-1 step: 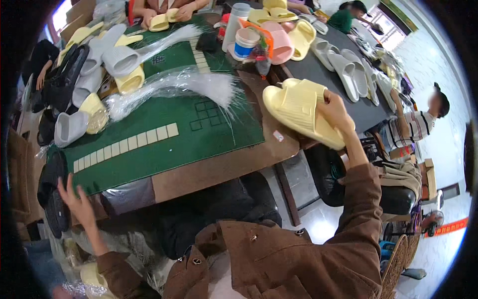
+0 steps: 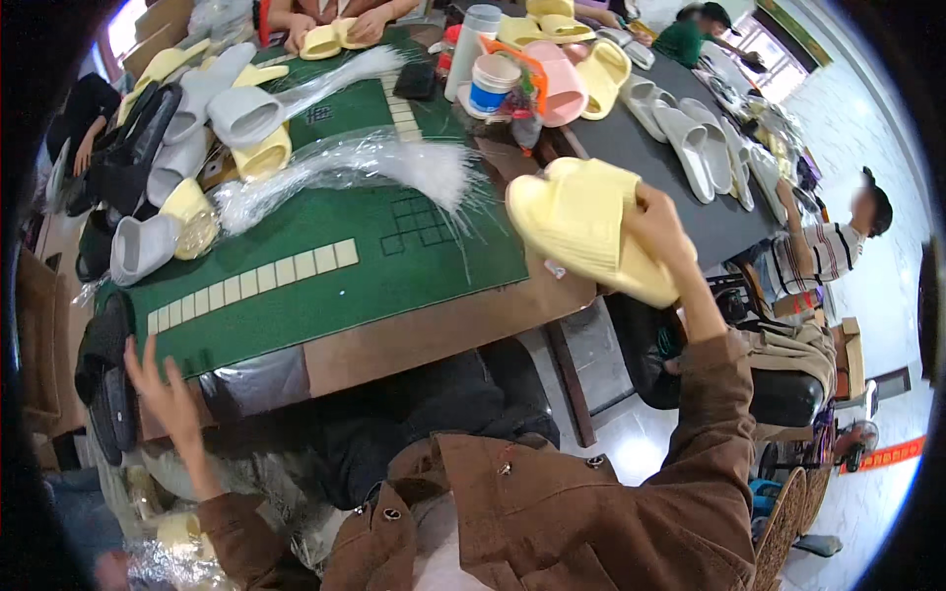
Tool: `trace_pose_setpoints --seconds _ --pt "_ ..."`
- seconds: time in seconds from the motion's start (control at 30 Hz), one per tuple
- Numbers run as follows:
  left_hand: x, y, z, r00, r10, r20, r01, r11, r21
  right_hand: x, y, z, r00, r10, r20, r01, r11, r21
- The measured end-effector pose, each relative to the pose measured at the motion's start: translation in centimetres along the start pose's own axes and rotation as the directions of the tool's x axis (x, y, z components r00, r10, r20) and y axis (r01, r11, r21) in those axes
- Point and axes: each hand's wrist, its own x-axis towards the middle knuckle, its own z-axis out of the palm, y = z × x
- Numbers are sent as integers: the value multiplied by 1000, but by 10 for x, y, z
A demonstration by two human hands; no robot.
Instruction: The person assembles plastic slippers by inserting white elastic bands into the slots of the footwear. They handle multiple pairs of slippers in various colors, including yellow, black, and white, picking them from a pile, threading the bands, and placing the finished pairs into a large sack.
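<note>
My right hand (image 2: 658, 234) grips a pair of pale yellow slide slippers (image 2: 581, 222), one lying against the other. It holds them above the right corner of the table, toes pointing left, with the fingers tucked in at the strap opening. Over the table's front left edge, my left hand (image 2: 169, 399) is spread and holds nothing. Just left of it are black slide slippers (image 2: 110, 369) at the table's corner. Bundles of thin clear plastic strands (image 2: 296, 187) lie across the green mat (image 2: 424, 266) between my hands.
Grey slippers (image 2: 246, 116) and yellow ones crowd the table's left side. A cup (image 2: 491, 84), a pink slipper (image 2: 557, 84) and a bottle stand at the back. Grey slippers (image 2: 690, 143) line a dark table at right, near a seated person (image 2: 818, 236). Across, another person's hands hold yellow slippers (image 2: 330, 37).
The yellow slippers in my right hand have shifted slightly left. My left hand has moved a little right, away from the black slippers.
</note>
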Motion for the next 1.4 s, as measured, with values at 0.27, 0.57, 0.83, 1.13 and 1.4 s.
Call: trace_pose_setpoints --seconds 0.27,0.57,0.83,1.13,1.4 --pt "-21 186 14 959 91 267 82 814 -574 -69 -139 152 992 49 117 -72 976 205" --pt "-41 216 62 938 201 282 -73 910 -408 -97 -163 196 879 -444 174 317 818 481" --pt "-33 199 69 945 200 258 -47 865 -500 -65 -120 181 957 -279 74 278 960 21" --pt "-21 187 78 970 104 220 36 834 -551 -84 -136 205 943 -179 281 172 984 49" --pt "-27 198 72 977 132 166 -32 867 -497 -96 -199 156 873 -481 -79 475 806 353"
